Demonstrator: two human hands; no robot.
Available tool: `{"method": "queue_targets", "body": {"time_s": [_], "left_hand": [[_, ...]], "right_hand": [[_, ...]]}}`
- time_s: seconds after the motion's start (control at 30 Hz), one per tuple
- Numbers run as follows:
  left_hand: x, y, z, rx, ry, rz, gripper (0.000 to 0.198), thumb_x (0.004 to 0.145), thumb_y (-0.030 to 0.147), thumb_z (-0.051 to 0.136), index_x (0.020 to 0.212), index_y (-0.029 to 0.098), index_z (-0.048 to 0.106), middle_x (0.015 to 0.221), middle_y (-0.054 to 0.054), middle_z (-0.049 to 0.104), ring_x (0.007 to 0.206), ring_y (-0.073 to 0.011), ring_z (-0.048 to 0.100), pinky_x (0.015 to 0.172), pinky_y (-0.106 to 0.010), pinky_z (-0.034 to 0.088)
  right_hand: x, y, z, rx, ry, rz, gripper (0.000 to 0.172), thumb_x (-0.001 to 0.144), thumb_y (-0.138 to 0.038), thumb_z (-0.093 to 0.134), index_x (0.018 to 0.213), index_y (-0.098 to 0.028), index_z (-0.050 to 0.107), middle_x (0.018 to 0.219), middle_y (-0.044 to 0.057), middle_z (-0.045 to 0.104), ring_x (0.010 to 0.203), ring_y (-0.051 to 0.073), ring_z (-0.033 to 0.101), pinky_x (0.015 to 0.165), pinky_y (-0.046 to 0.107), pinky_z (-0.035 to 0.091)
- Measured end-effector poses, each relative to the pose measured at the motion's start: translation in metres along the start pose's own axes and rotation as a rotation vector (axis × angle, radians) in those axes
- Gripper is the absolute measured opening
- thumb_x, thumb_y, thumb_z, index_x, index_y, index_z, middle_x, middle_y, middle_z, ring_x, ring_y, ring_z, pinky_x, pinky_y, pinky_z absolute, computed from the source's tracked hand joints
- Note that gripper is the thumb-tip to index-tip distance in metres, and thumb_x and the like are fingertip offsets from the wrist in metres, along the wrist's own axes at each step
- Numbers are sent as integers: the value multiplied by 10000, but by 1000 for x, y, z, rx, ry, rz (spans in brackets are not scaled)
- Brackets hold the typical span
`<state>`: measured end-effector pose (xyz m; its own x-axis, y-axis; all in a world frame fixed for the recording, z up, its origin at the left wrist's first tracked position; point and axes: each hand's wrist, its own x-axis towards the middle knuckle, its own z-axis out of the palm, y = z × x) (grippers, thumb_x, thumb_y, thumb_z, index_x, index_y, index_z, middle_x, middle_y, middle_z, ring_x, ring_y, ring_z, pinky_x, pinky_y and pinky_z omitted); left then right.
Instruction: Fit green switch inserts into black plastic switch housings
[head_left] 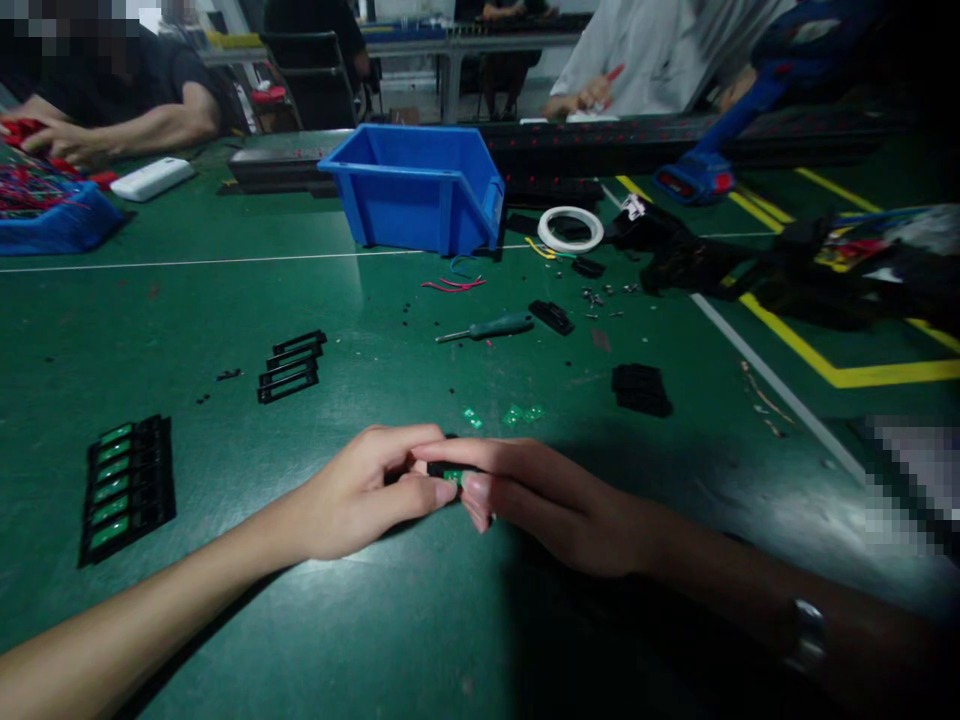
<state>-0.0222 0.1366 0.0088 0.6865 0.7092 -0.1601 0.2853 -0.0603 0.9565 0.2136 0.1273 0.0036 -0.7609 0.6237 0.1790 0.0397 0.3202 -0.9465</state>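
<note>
Working remotely, my left hand (367,495) and right hand (559,505), curled nearly closed, pinch a board (453,478) at six o'clock, likely light, stiff, fragile, best edge-held.

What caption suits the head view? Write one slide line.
Left hand and right hand hold a small black-and-green part over a green table.

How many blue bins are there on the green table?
2. One blue bin stands beyond the left hand, near the white ring; the other bin, holding wires, is at the far left, partly cut off by the picture's edge. Another could be hidden.
</note>
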Motion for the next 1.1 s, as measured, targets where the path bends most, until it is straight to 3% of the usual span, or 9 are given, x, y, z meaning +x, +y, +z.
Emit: {"method": "queue_targets", "body": {"time_s": [0.2,0.47,0.67,0.8,1.0,1.1], "left_hand": [[0,0,0,-27,7,21,281,983,366,584,808,160,505,705,61,389,638,-74,353,555,-196,287],[0,1,0,-39,-5,14,286,983,365,582,801,161,496,709,60,382,642,-78,349,549,-198,285],[1,2,0,-48,-10,9,290,980,363,586,794,164,484,707,62,376,640,-78,347,547,-197,284],[0,2,0,-45,-14,2,293,980,368,581,794,165,483,707,60,376,642,-82,348,548,-202,284],[0,1,0,-37,-15,-14,299,977,387,575,796,165,490,719,52,391,654,-91,363,559,-216,283],[0,2,0,-50,-22,-11,294,980,386,572,803,165,493,719,51,386,655,-92,362,564,-216,286]], "right_hand": [[3,-1,0,5,17,-48,430,1056,-201,468,1479,-127,495,814,4,615,720,118,563,682,241,463],[4,-2,0,8,17,-36,428,1052,-195,474,1472,-120,507,826,10,655,727,121,578,705,249,466],[6,-6,-1,26,7,-18,418,1043,-176,485,1458,-141,522,1146,81,714,917,139,645,806,265,488],[6,-6,-2,25,0,-26,424,1045,-176,484,1467,-152,518,1176,84,713,946,146,649,823,271,493],[5,-1,-1,51,5,-41,420,1056,-195,475,1470,-141,520,853,21,683,767,130,601,731,252,474],[5,1,-1,67,-3,-18,419,1067,-228,468,1476,-152,520,823,7,645,740,122,574,709,246,457]]}}
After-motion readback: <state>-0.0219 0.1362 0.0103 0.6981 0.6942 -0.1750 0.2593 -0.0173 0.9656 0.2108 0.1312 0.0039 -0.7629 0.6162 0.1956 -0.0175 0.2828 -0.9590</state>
